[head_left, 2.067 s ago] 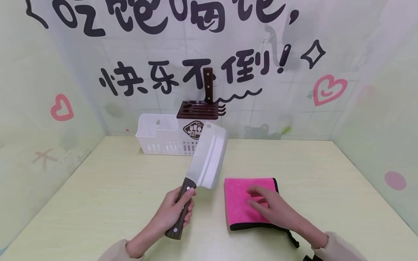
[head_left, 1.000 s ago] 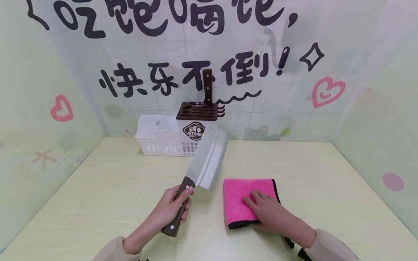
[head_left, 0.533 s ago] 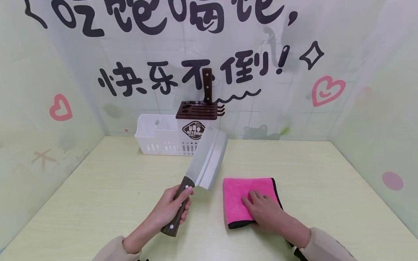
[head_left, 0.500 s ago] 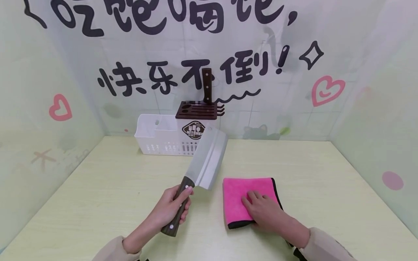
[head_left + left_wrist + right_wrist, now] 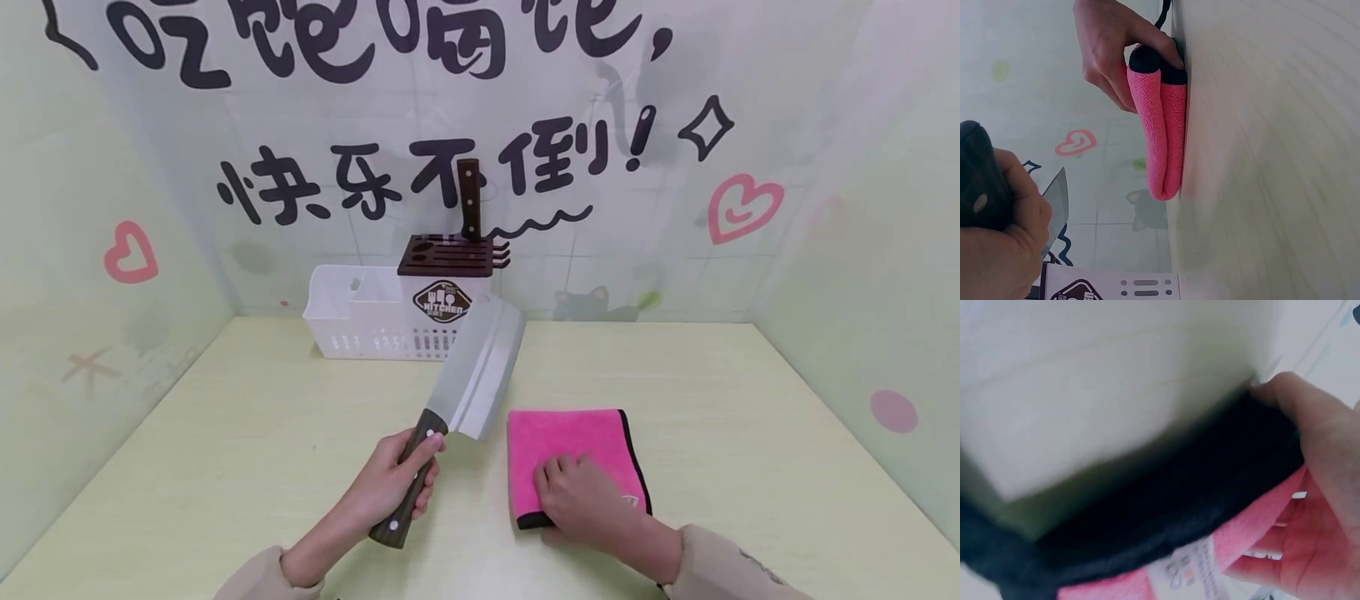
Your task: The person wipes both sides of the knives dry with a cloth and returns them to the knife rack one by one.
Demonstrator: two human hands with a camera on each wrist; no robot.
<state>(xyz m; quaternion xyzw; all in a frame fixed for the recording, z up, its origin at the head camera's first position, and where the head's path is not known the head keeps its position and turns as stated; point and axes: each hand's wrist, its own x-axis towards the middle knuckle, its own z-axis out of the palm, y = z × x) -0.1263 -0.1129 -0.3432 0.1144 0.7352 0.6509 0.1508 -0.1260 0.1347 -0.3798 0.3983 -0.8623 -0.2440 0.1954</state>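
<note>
My left hand (image 5: pixel 386 483) grips a cleaver (image 5: pixel 480 367) by its dark riveted handle. The broad steel blade tilts away and to the right, raised above the table, in front of the white rack. A folded pink towel (image 5: pixel 573 429) with black edging lies on the table to the right. My right hand (image 5: pixel 581 504) pinches its near edge, fingers on top and thumb low at the black border, as the left wrist view shows on the towel (image 5: pixel 1157 137). In the right wrist view a white label (image 5: pixel 1188 572) shows on the towel.
At the back wall stands a white perforated rack (image 5: pixel 351 325) with a dark slotted top (image 5: pixel 442 258). One brown-handled knife (image 5: pixel 469 200) stands upright in it. The pale wooden table (image 5: pixel 247 433) meets printed walls on three sides.
My right hand has come down from above the towel, slid left to its near edge and taken hold there. The left hand and cleaver stay almost still.
</note>
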